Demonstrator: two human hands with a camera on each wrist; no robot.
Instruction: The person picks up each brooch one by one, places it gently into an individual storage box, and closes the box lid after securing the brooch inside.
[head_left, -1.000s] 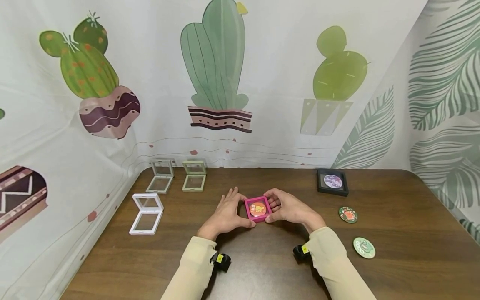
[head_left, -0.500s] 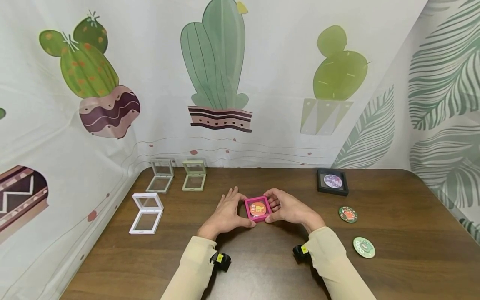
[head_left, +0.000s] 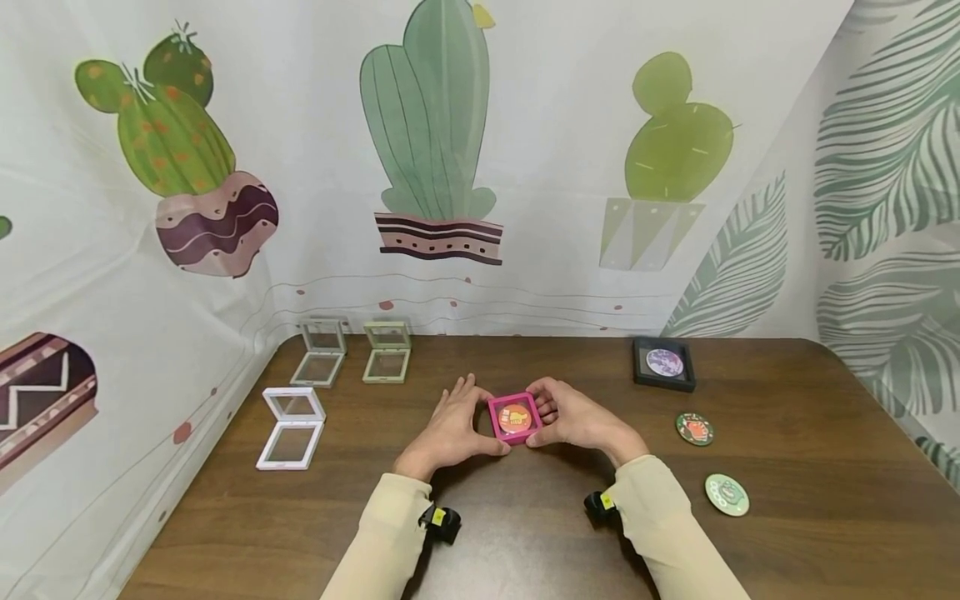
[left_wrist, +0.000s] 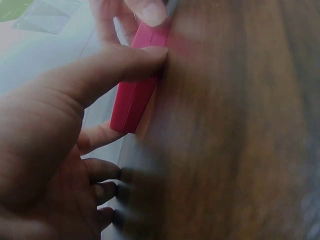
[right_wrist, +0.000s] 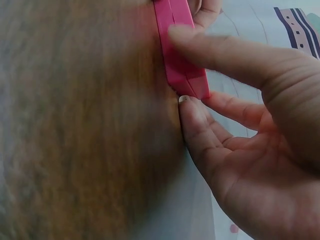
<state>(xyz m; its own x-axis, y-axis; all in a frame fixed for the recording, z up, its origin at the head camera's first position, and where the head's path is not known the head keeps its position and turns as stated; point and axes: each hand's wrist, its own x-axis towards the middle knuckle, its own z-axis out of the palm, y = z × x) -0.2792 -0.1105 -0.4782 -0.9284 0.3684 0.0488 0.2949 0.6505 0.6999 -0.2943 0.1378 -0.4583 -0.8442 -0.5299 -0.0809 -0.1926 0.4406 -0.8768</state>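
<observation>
A small pink display case lies on the table in the head view, a round orange badge with a yellow figure showing through its window. My left hand holds its left side, thumb at the near edge and index finger at the far corner. On the right side, my right hand grips it likewise between thumb and fingers. The left wrist view shows the case's pink side with a seam along it, its two halves together. In the right wrist view the thumb lies against the case edge.
Open, at the left, stand a white case, a grey case and a green case. To the right lie a black case around a purple badge, a dark green badge and a light green badge.
</observation>
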